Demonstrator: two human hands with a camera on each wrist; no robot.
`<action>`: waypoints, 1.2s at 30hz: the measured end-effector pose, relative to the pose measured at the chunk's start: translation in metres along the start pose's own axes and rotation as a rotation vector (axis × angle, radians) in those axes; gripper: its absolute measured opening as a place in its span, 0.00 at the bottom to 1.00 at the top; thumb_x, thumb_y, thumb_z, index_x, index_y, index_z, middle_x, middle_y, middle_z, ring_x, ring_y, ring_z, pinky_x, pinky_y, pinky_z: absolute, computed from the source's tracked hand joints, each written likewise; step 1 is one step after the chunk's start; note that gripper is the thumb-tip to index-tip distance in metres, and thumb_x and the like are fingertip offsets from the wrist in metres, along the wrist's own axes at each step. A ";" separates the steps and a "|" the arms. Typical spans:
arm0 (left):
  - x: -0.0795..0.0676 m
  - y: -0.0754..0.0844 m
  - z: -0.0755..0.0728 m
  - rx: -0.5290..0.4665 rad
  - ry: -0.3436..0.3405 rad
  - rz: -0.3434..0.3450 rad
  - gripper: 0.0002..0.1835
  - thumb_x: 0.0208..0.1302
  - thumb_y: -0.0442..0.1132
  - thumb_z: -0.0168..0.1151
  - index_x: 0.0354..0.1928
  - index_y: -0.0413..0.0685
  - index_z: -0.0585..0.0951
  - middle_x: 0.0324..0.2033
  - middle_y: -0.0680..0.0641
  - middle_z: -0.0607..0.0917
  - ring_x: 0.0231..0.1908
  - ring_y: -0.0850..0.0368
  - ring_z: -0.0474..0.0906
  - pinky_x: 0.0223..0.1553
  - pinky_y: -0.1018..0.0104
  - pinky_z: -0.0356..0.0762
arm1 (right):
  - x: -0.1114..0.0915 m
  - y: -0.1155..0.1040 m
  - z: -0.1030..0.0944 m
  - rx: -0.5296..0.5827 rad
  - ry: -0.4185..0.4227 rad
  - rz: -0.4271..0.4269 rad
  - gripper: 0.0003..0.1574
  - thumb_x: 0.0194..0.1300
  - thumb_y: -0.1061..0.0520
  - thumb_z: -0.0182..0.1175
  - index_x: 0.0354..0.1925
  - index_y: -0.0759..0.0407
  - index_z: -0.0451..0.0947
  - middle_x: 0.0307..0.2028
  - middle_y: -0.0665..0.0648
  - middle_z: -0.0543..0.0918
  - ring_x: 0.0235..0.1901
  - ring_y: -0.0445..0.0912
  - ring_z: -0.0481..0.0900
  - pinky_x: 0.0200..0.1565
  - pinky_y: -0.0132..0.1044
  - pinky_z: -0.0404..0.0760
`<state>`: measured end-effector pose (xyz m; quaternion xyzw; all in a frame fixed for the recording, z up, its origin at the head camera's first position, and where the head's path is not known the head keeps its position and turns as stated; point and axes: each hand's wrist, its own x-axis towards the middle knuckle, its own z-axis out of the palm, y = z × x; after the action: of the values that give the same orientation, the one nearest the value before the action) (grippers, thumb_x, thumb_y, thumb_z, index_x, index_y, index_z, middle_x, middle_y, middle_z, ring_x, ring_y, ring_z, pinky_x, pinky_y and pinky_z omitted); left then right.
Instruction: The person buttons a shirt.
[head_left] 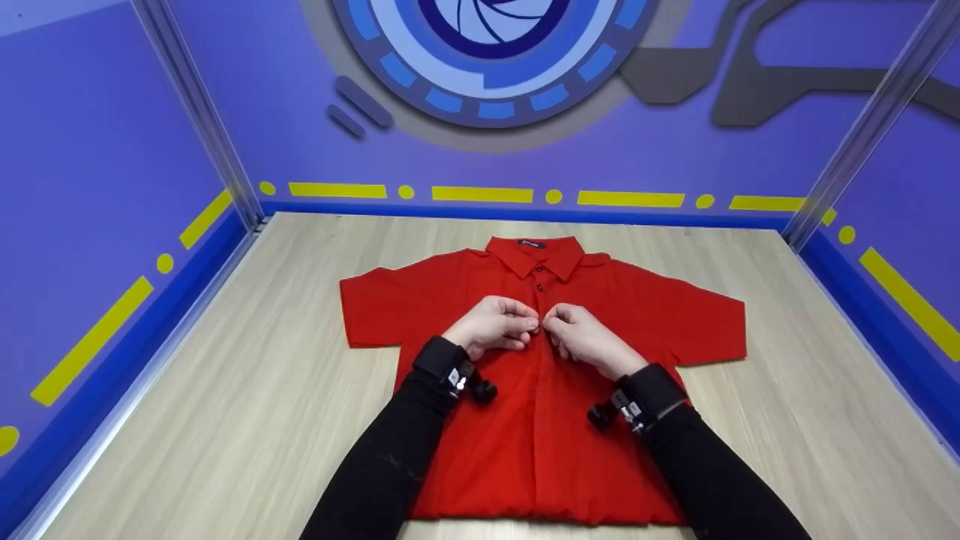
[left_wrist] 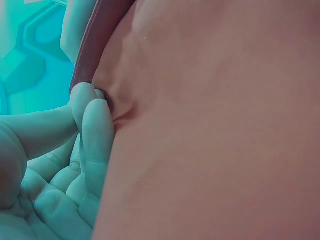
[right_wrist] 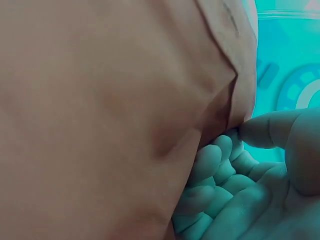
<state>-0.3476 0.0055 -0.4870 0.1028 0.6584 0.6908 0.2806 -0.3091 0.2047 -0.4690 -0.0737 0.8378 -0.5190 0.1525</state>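
A red short-sleeved shirt (head_left: 480, 442) lies front side up on the table, its collar (head_left: 564, 259) towards the back wall. Dark buttons (head_left: 538, 288) show below the collar. My left hand (head_left: 496, 325) pinches the cloth at the front placket (head_left: 536, 390) between thumb and fingertips; small creases (left_wrist: 125, 112) run out from the pinch in the left wrist view. Close beside it, my right hand (head_left: 587, 337) pinches the placket's edge with thumb and forefinger, the other fingers (right_wrist: 205, 162) curled against the cloth. Whatever lies between the fingertips is hidden.
The wood-grain table (head_left: 247, 390) extends on both sides of the shirt. Blue-purple panels (head_left: 270, 90) with yellow markings enclose its back and sides, with metal posts (head_left: 202, 105) at the back corners. Both wrists carry black straps with small cameras (head_left: 480, 390).
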 end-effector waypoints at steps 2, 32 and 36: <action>0.000 0.000 0.000 0.009 0.007 0.001 0.10 0.61 0.33 0.66 0.45 0.40 0.84 0.26 0.48 0.84 0.25 0.60 0.81 0.30 0.70 0.83 | 0.000 0.000 0.001 -0.014 -0.006 -0.009 0.13 0.74 0.52 0.48 0.41 0.60 0.73 0.25 0.56 0.73 0.19 0.46 0.68 0.22 0.32 0.68; 0.000 -0.001 0.000 0.210 0.036 0.010 0.10 0.61 0.43 0.68 0.36 0.43 0.85 0.24 0.48 0.83 0.20 0.59 0.80 0.25 0.67 0.82 | 0.001 0.000 0.002 -0.014 0.064 -0.045 0.10 0.71 0.54 0.52 0.36 0.59 0.75 0.27 0.61 0.77 0.20 0.48 0.70 0.21 0.33 0.68; -0.002 0.002 0.000 0.282 -0.023 0.043 0.10 0.65 0.43 0.64 0.37 0.42 0.85 0.28 0.45 0.85 0.21 0.58 0.81 0.27 0.66 0.83 | 0.000 -0.001 0.004 -0.129 0.103 -0.071 0.08 0.68 0.56 0.51 0.33 0.56 0.75 0.23 0.57 0.76 0.20 0.47 0.71 0.24 0.35 0.70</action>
<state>-0.3466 0.0047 -0.4844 0.1630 0.7434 0.5961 0.2560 -0.3082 0.2006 -0.4701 -0.0864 0.8732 -0.4720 0.0854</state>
